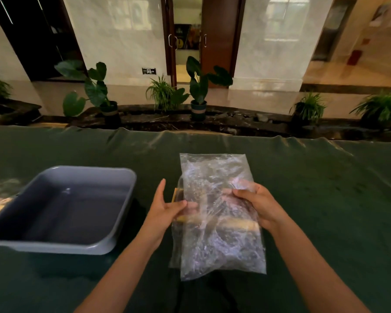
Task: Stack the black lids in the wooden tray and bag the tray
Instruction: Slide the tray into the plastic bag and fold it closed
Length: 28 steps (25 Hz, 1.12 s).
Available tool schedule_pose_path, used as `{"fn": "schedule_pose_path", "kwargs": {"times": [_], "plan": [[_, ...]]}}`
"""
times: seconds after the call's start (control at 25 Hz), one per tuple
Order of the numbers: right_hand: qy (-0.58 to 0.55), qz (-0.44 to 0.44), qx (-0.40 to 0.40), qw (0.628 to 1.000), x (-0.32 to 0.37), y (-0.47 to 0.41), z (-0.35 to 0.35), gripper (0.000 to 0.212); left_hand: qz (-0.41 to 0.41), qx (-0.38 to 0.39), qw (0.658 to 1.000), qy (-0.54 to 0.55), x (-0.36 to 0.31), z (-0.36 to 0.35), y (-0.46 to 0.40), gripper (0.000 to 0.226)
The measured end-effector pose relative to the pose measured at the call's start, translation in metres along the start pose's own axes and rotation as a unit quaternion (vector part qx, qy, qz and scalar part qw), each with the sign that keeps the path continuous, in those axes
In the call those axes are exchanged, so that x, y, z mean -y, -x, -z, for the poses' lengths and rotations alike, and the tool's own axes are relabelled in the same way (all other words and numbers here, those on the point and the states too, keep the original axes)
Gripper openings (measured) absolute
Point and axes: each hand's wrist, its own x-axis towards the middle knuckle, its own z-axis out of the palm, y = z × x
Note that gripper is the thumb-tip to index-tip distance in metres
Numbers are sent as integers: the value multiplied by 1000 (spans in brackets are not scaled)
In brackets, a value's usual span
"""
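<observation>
A crinkled clear plastic bag [214, 172] lies lengthwise on the green table, in front of me. The wooden tray [239, 225] shows through the plastic as a pale strip, and one corner sticks out on the left side of the bag. Dark shapes inside the bag may be the black lids; the creased plastic blurs them. My left hand [165, 206] grips the tray's left edge, thumb over the plastic. My right hand [259, 203] holds the bag and tray from the right, fingers pressed onto the film.
A grey plastic tub [122, 213] stands to the left on the green tablecloth [325, 199], close to my left forearm. Beyond the table's far edge are potted plants [199, 91] and a dark rock border on a glossy floor.
</observation>
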Motion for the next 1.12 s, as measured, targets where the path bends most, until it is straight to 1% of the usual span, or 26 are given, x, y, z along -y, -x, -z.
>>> {"fn": "schedule_pose_path", "kwargs": {"times": [0.04,0.12,0.2,0.24,0.32,0.36,0.4,0.44,0.48,0.6,0.64,0.68,0.72,0.76,0.84,0.88,0.92,0.96,1.04,1.08,1.12], "plan": [[-15,-7,-5,1000,-1,1,1,28,-46,-8,998,-43,-1,1,0,94],[-20,-7,-21,1000,-2,2,2,44,-125,3,986,-115,-4,1,4,88],[2,4,-25,1000,-3,5,3,65,-186,10,972,-143,-6,3,4,77],[22,10,-20,1000,-3,8,4,74,-210,10,966,-149,-8,4,4,68],[82,15,10,996,-3,17,9,98,-248,5,954,-170,-13,7,5,45],[115,22,33,993,-3,22,13,111,-261,-1,946,-192,-15,10,5,39],[148,36,56,987,-3,26,16,118,-269,-9,938,-219,-18,13,4,41],[174,52,76,980,-2,31,16,118,-271,-11,931,-243,-19,16,3,46],[198,69,90,974,-2,35,16,112,-270,-7,929,-253,-21,18,3,47],[237,139,93,957,-1,40,7,78,-242,52,943,-223,-24,23,4,25],[245,160,79,953,1,41,6,66,-224,77,947,-217,-26,25,4,31],[251,167,62,951,4,42,5,56,-204,107,950,-211,-27,27,5,43],[255,161,54,952,7,43,6,51,-185,129,952,-206,-29,29,5,56],[256,143,59,954,9,44,8,51,-168,145,953,-205,-31,30,5,67],[284,109,78,950,12,46,8,61,-142,159,947,-241,-35,32,6,80],[331,110,66,935,12,45,6,64,-133,161,938,-276,-38,32,7,81],[395,130,31,909,11,44,4,60,-139,154,923,-325,-40,30,8,78],[459,171,-18,872,8,41,1,50,-164,129,900,-384,-41,28,9,70],[537,274,-116,789,3,38,-4,21,-246,30,843,-477,-41,24,8,40],[555,305,-146,761,2,37,-5,11,-268,-13,830,-489,-42,24,7,25],[573,318,-159,738,1,37,-3,7,-274,-30,830,-485,-43,24,7,16]]}}
